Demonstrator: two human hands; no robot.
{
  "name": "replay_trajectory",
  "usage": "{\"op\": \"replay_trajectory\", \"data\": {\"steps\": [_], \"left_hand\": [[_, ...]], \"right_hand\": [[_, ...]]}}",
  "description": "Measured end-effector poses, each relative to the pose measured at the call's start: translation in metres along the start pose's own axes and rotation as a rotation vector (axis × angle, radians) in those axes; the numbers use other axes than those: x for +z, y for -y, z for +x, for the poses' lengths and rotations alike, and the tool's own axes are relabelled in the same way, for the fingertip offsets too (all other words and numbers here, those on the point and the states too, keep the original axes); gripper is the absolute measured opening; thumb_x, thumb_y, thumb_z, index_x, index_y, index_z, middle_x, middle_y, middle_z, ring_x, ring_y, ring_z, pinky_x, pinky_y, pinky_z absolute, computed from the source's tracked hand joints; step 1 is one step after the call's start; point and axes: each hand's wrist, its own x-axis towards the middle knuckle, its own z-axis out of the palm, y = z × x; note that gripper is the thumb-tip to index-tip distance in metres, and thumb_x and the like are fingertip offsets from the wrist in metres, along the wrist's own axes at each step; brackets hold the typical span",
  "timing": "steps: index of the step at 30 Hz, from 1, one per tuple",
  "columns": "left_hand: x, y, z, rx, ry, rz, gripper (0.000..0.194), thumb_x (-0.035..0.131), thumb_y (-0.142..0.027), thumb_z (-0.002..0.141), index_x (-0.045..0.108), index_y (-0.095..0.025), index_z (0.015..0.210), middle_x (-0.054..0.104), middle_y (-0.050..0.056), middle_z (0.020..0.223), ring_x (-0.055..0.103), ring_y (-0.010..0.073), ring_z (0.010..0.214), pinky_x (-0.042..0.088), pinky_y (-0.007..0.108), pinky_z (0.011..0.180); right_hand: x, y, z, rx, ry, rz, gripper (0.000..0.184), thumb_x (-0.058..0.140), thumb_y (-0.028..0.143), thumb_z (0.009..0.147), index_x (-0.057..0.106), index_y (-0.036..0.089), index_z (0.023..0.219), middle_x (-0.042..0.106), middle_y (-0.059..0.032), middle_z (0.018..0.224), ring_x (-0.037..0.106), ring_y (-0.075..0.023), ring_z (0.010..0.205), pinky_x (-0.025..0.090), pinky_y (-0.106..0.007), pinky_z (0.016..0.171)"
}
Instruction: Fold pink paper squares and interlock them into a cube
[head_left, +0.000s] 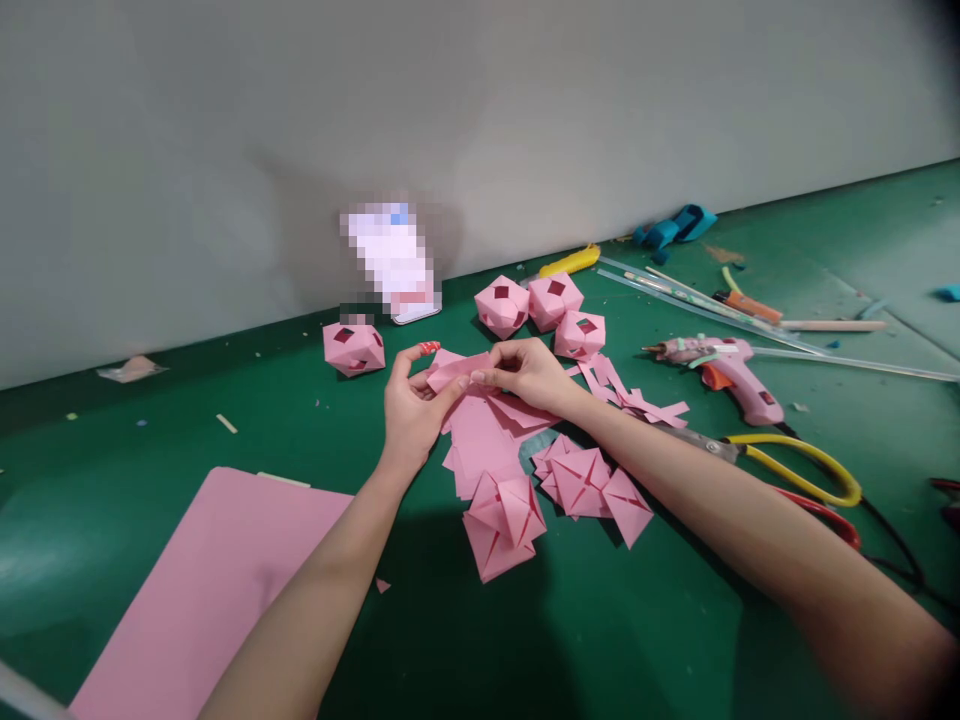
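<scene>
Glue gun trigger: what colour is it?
The trigger is orange, best seen in the head view.

- On table [637, 620], at near left: large sheet [217, 570].
- Against wall [187, 150], at back: phone [394, 260].
- Left of and before phone: single paper ball [354, 347].
- Right of phone: three paper balls [502, 306], close together; behind, craft knife [571, 262].
- At centre: paper stack [484, 440]; above, paper piece [457, 373]; at near end, folded squares [499, 530].
- Just right: squares pile [583, 480]; behind, paper strips [611, 385].
- At right: glue gun [724, 368]; before, scissors [720, 447]; behind, apparently glue sticks [697, 305].
</scene>
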Motion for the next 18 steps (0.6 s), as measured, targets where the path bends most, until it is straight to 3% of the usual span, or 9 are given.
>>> {"op": "replay_trajectory", "data": {"steps": [7, 15, 18], "left_hand": [[-0.0008, 0.0010, -0.0002, -0.012, 0.015, -0.025, 0.064, 0.085, -0.036, 0.065, 0.052, -0.022, 0.119, 0.072, 0.002, 0.079, 0.071, 0.0202, 0.067, 0.057, 0.030, 0.058], [0.0037, -0.0044, -0.0029, 0.033, 0.009, -0.015, 0.063, 0.084, -0.033, 0.066, 0.052, -0.021, 0.119, 0.073, 0.008, 0.102, 0.073, 0.0217, 0.090, 0.060, 0.035, 0.081], [0.0038, -0.0043, -0.0027, 0.011, 0.017, -0.074, 0.066, 0.083, -0.034, 0.068, 0.049, -0.020, 0.122, 0.073, 0.007, 0.095, 0.073, 0.0211, 0.089, 0.059, 0.035, 0.082]], "right_hand": [[-0.0024, 0.0053, -0.0003, 0.001, 0.044, 0.037, 0.036, 0.077, 0.048, 0.072, 0.060, 0.016, 0.068, 0.061, 0.0013, 0.063, 0.057, -0.0128, 0.060, 0.045, -0.026, 0.057], [-0.0019, -0.0001, 0.0023, -0.049, 0.054, 0.078, 0.034, 0.076, 0.046, 0.075, 0.061, 0.016, 0.071, 0.059, 0.0022, 0.065, 0.057, -0.0115, 0.060, 0.045, -0.024, 0.057], [-0.0023, -0.0002, 0.0026, -0.008, 0.030, 0.133, 0.039, 0.077, 0.050, 0.074, 0.058, 0.016, 0.070, 0.058, 0.0022, 0.066, 0.060, -0.0126, 0.061, 0.049, -0.025, 0.059]]}}
